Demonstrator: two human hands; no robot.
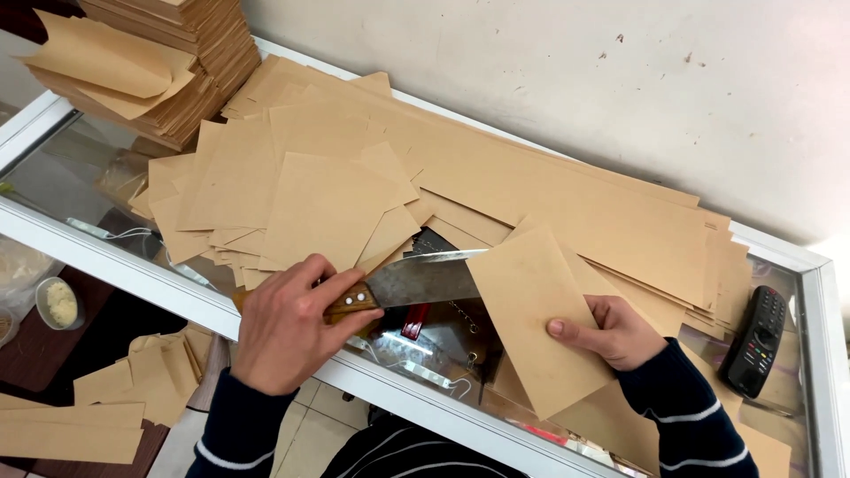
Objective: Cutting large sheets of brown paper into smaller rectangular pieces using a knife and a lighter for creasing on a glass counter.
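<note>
Item: folded brown paper sheet [536, 319], pinned flat over the glass counter [106, 257] by the right hand [615, 332], while the left hand [288, 323], clenched on a wooden-handled knife [412, 283], lays the blade into the fold; cut paper rectangles [328, 204] heaped behind.

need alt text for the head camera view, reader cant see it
A person's left hand grips a wooden-handled knife, its blade slid into a folded brown paper sheet held by the right hand. Cut brown sheets cover the glass counter; a remote lies right.
</note>
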